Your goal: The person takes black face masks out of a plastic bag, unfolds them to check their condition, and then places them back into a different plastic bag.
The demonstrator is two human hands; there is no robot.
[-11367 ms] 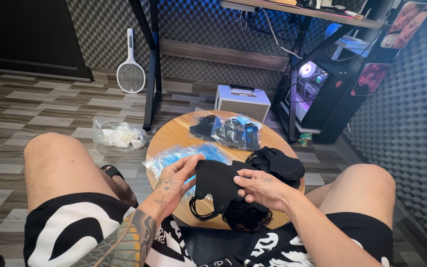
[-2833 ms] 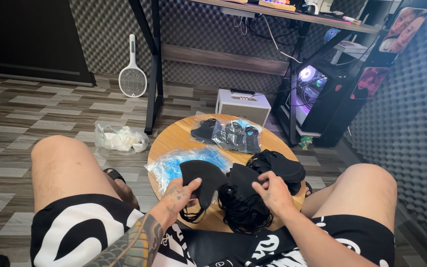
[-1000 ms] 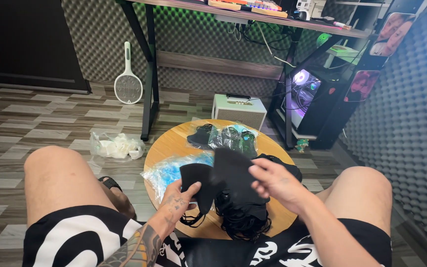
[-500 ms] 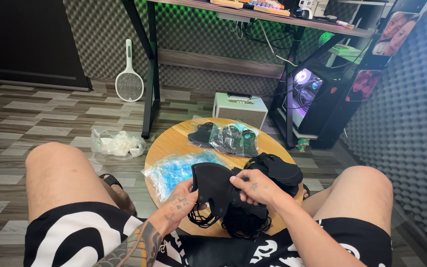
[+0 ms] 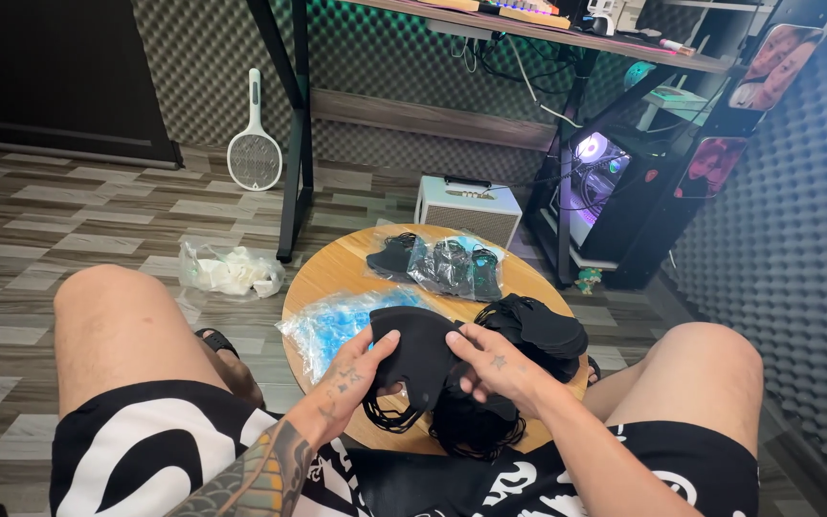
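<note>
Round wooden table point(image 5: 337, 273) on plank floor; black face mask point(image 5: 420, 349) over its near edge, pinched by left hand point(image 5: 356, 373) and right hand point(image 5: 495, 362), fingers curled; black mask pile point(image 5: 538, 330) at right edge.

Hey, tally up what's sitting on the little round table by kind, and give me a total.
Loose piles of black masks: 2
Clear packs of black masks: 1
Blue plastic bags: 1
Black mask held in both hands: 1
Total: 5
</note>
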